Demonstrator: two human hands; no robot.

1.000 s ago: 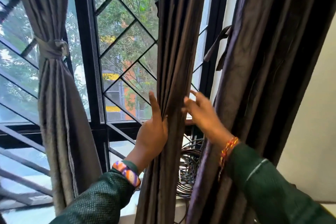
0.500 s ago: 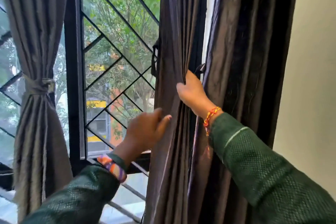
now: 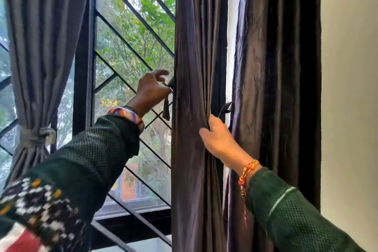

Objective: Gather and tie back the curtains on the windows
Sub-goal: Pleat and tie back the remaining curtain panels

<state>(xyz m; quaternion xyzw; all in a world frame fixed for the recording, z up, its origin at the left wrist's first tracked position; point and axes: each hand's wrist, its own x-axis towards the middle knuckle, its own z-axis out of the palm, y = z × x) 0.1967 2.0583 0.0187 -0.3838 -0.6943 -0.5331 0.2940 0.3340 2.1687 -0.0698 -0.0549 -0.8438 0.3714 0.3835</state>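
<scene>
Fingers first: on my left hand [image 3: 151,92] the thumb and lower fingers pinch the dark tie strap [image 3: 166,106] at the left edge of the middle curtain [image 3: 194,88], while the forefinger sticks up loose above it; the strap's free end dangles just below the hand. Far left, I see a grey curtain [image 3: 38,47] already bunched and bound by its tieback [image 3: 44,136] against the window grille [image 3: 131,51]. The middle curtain hangs gathered in upright folds between my two hands. My right hand [image 3: 217,139] clenches around its right edge, fingers tucked into the folds. Just above that hand a second strap end [image 3: 226,108] pokes out beside the white strip of frame. Right of it hangs a darker curtain [image 3: 276,88], loose, next to the pale wall [image 3: 349,108].
</scene>
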